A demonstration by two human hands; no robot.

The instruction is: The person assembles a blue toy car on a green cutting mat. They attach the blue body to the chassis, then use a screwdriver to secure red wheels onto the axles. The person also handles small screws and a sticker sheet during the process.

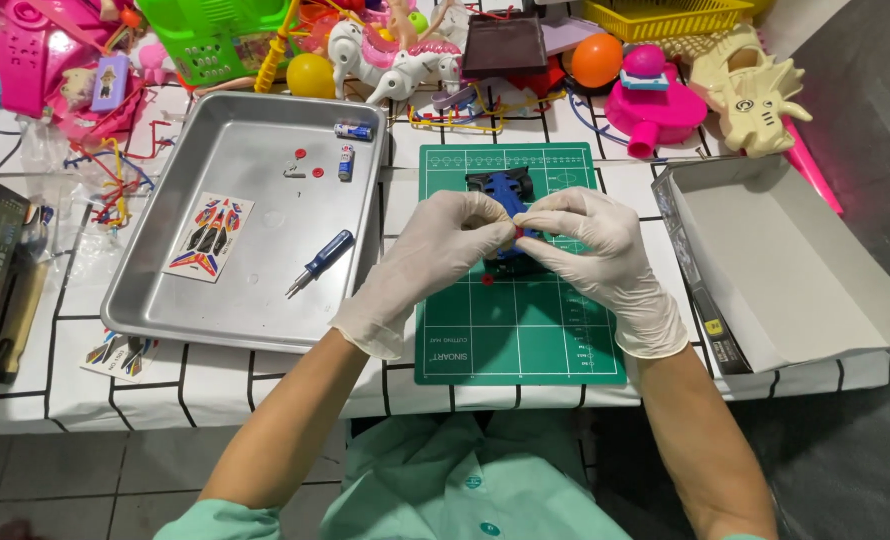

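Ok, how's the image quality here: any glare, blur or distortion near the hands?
Head view: even, bright light; soft glare on the metal tray; left hand and right hand sharp, only faint shadow on the green cutting mat; slight wide-angle bending toward the edges; the blue toy is mostly hidden by the fingers.

Metal tray (255, 300): lies left of the green cutting mat (520, 340). Inside the tray: blue-handled screwdriver (319, 262), sticker sheet (210, 237), two batteries (350, 146). Open white box (785, 270): right of the mat. Assorted plastic toys (655, 95): beyond the tray and mat.
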